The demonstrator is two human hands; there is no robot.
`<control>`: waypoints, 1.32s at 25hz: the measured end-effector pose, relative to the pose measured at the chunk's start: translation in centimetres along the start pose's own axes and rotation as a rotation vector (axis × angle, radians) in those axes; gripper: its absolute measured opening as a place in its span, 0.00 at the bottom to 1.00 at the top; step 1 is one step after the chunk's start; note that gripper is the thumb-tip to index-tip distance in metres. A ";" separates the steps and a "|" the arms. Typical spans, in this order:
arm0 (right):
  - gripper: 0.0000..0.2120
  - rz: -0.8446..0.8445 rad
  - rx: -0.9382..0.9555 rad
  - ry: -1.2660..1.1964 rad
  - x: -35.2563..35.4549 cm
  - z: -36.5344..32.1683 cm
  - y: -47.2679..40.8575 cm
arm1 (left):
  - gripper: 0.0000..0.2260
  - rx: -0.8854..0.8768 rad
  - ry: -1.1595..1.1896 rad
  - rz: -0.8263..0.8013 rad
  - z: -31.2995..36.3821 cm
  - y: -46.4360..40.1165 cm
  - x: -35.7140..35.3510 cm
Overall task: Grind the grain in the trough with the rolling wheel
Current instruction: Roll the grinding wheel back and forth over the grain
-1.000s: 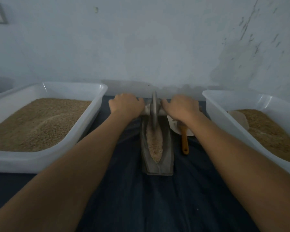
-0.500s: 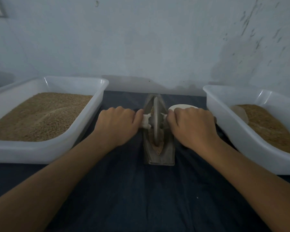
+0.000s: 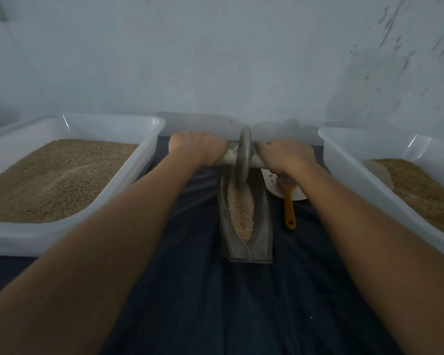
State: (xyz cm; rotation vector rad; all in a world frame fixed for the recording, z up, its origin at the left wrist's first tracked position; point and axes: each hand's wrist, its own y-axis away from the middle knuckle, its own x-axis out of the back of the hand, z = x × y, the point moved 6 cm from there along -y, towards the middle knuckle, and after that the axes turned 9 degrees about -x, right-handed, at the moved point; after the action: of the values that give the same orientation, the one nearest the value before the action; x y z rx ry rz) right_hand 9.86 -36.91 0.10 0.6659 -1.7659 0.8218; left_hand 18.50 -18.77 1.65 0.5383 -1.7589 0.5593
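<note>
grey metal rolling wheel stands upright at the far end of the narrow trough, its lower rim down in the channel. left hand is curled round the pale axle handle on the left of the wheel, right hand is curled round the same bar on the right side, both fists closed tight on it, knuckles up, arms stretched forward. pale crushed grain fills the channel from the wheel back to the near tip. trough sits lengthwise on a dark blue cloth that covers the worktop, between two white plastic tubs. left tub holds brown grain up to mid wall, right tub holds brown grain with a pale scoop lying at its edge. just right of the trough lies a white plate, partly under the right wrist, with an orange-handled brush resting across it, handle pointing toward the camera. pale scuffed wall behind.
</note>
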 end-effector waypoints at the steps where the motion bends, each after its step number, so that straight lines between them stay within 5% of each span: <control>1: 0.34 0.007 -0.002 0.015 0.3 0.0 0.7 | 0.12 -0.004 0.016 -0.007 0.0 0.3 0.1; 5: 0.20 0.199 0.218 0.256 1.1 -0.6 6.1 | 0.07 -0.052 -0.050 0.089 1.5 4.4 -0.2; 10: 0.27 0.429 0.214 0.130 3.8 -0.9 12.8 | 0.09 -0.191 -0.187 0.301 3.0 11.3 -0.9; 16: 0.30 0.251 0.167 0.202 1.7 -0.7 7.3 | 0.04 -0.081 -0.096 0.161 2.1 6.1 -0.5; 22: 0.27 0.155 0.063 0.124 0.0 -0.5 0.8 | 0.14 0.026 0.029 0.013 -0.1 0.1 -0.4; 27: 0.22 0.229 0.185 0.206 0.9 -0.7 5.3 | 0.08 -0.063 -0.034 0.089 1.4 3.6 -0.2; 33: 0.24 0.416 0.239 0.096 3.5 -1.0 12.9 | 0.07 -0.138 -0.119 0.373 3.1 10.6 -0.9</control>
State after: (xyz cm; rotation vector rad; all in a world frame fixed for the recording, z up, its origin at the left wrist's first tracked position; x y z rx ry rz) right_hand -0.50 -28.46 0.83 0.4045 -1.7586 1.3416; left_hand 9.87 -12.32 -0.91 0.1480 -2.0102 0.6677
